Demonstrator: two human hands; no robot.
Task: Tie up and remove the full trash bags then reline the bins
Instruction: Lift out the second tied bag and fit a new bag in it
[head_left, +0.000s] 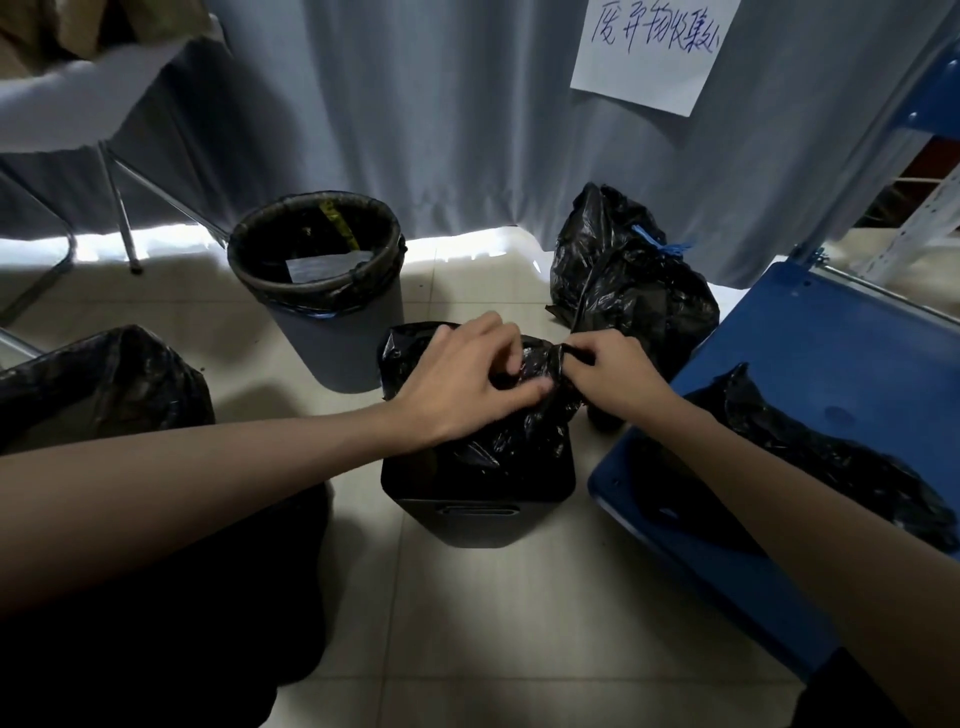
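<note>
Grey curtain (415, 114) hangs behind a tiled floor (467, 623). On the right, a blue shelf (831, 364) carries a loose black bag (831, 457); a round grey bin (332, 312) stands lined, near a tied bag (634, 280). Centre, the square black bin (478, 493) holds a bag (519, 431) whose gathered neck both the left hand (457, 384) and right hand (613, 374) pinch closed, apparently mid-knot.

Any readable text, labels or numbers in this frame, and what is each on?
"废弃物收集处", handwritten in blue, my best reading of the cursive: on the white paper sign hanging on the grey curtain.
Yellow strip inside the round bin: dark marks, too small to read.
Nothing else carries text.
</note>
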